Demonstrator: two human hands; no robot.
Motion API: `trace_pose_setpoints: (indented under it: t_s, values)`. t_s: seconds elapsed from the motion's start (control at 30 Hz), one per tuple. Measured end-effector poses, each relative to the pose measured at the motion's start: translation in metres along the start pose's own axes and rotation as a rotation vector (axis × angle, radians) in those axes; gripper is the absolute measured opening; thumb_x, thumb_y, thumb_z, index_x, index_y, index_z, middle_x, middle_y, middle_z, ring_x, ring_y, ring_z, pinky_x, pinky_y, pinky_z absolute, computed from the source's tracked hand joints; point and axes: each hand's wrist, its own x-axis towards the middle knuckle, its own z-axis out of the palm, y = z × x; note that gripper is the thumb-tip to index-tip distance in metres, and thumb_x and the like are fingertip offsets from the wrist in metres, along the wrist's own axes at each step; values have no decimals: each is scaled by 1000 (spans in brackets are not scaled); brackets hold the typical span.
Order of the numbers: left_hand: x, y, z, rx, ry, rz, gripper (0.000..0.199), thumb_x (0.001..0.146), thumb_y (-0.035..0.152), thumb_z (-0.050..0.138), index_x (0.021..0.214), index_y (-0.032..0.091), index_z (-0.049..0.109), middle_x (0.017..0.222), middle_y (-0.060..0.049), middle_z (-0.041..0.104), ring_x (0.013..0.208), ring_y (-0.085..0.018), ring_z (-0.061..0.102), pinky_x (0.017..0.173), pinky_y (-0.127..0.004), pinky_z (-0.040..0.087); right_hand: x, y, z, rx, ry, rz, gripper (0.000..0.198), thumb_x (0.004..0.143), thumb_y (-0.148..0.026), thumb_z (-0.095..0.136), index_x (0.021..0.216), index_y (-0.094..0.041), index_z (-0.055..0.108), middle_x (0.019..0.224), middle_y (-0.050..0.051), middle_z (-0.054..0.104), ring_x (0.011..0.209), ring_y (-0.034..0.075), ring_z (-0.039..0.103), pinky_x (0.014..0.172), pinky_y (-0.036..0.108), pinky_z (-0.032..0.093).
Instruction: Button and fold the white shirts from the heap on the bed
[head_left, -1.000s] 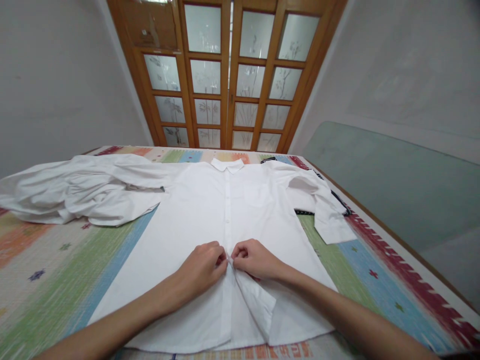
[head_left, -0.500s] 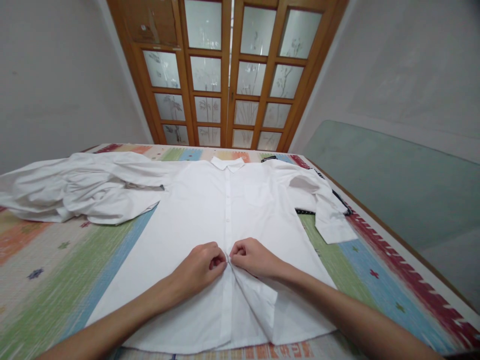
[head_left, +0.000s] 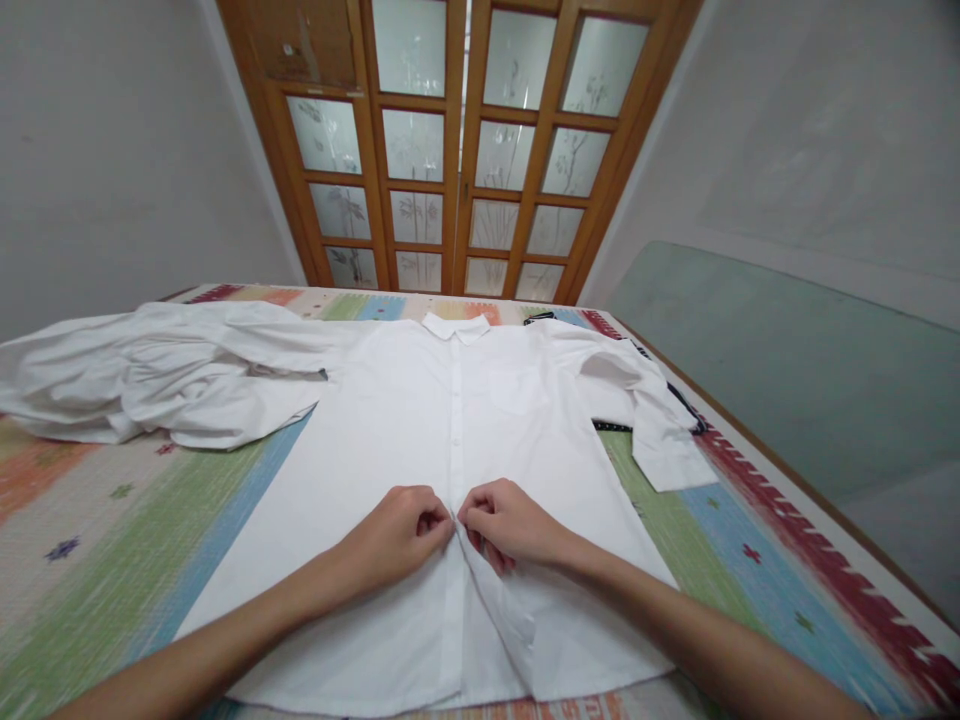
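Fingers (head_left: pixel 475 519) of left hand (head_left: pixel 397 530) and right hand (head_left: pixel 514 522) pinched narrow on the placket (head_left: pixel 454 475); lower right fingers now more uncurled, suggesting a shifted grip. Beneath, white shirt (head_left: pixel 390 430) spread on patterned cover (head_left: pixel 712 560); at left, crumpled white garment (head_left: pixel 187 375).

Slim bare forearms (head_left: pixel 247 635), bare left grip (head_left: pixel 409 528), bare right grip (head_left: pixel 514 522)
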Motion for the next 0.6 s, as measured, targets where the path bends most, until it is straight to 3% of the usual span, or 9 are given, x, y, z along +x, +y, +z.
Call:
trace_pose_setpoints:
  t_s: [0.1, 0.27, 0.4, 0.6]
  values:
    - [2, 4, -2, -58, -49, -137, 33, 86, 38, 51, 72, 15, 70, 59, -1, 63, 53, -13, 57, 52, -23, 39, -6, -2, 2, -68, 53, -62, 20, 79, -20, 45, 67, -17, 62, 59, -2, 65, 35, 7, 50, 36, 18, 34]
    - [4, 5, -2, -240, -155, -345, 33, 83, 43, 52, 71, 15, 65, 47, 3, 56, 35, -12, 50, 36, -21, 35, -11, -4, 0, -64, 36, -20, 28, 81, -24, 47, 59, -16, 62, 55, 0, 64, 35, 8, 47, 37, 19, 35]
    - [7, 4, -1, -274, -137, -379, 32, 80, 43, 56, 69, 15, 64, 45, 3, 55, 34, -11, 50, 35, -20, 37, -17, -9, -2, -135, 30, -53, 36, 83, -25, 46, 52, -16, 60, 42, -2, 52, 34, 8, 44, 40, 20, 34]
    - [11, 4, 0, -285, -160, -383, 18, 75, 29, 56, 69, 15, 65, 45, 3, 57, 34, -11, 53, 34, -20, 36, -33, -19, 5, -378, -13, -290, 25, 72, -8, 46, 49, -16, 51, 45, -6, 49, 43, 6, 36, 48, 20, 27]
